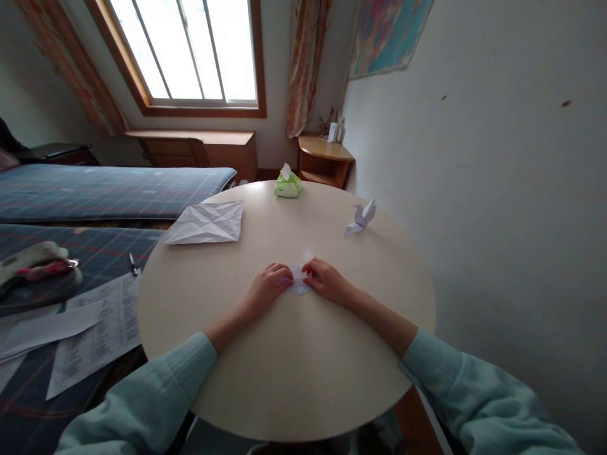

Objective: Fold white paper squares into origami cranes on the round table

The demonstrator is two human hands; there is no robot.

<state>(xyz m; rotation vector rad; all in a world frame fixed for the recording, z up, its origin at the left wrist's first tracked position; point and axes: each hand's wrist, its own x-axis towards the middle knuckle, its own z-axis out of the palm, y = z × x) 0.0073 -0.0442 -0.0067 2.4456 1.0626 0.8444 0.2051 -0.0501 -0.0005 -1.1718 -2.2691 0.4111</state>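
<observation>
A small folded piece of white paper point(298, 281) lies on the round beige table point(284, 373), near its middle. My left hand point(266, 287) presses on the paper's left side with curled fingers. My right hand point(327, 280) pinches its right side, fingers bent over the edge. Most of the paper is hidden under my fingers.
A finished white paper crane point(361, 218) stands at the table's far right. A creased, unfolded white sheet point(206, 222) lies at the far left, and a green tissue pack point(287, 184) at the back edge. Beds with printed papers point(90, 328) and a pen point(133, 263) are to the left; a wall is on the right.
</observation>
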